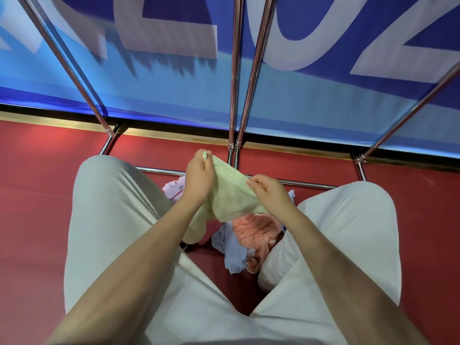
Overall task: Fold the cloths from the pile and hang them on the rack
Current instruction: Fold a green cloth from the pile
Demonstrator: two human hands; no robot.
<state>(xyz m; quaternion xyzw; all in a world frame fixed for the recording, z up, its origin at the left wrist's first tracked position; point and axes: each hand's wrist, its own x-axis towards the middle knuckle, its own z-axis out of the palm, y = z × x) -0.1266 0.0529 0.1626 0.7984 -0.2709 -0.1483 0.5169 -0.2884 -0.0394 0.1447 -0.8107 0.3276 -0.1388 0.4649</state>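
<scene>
Chrome tubes of the rack [234, 70] rise against a blue banner [298, 100], above the red floor. Between the person's knees lies the pile [249, 235] of pink, peach and pale blue cloths. A pale green cloth [229, 195] hangs stretched above it; the left hand [199, 176] pinches one corner, the right hand [270, 192] grips the opposite edge. Folding seems just begun: next, bring the corners together.
</scene>
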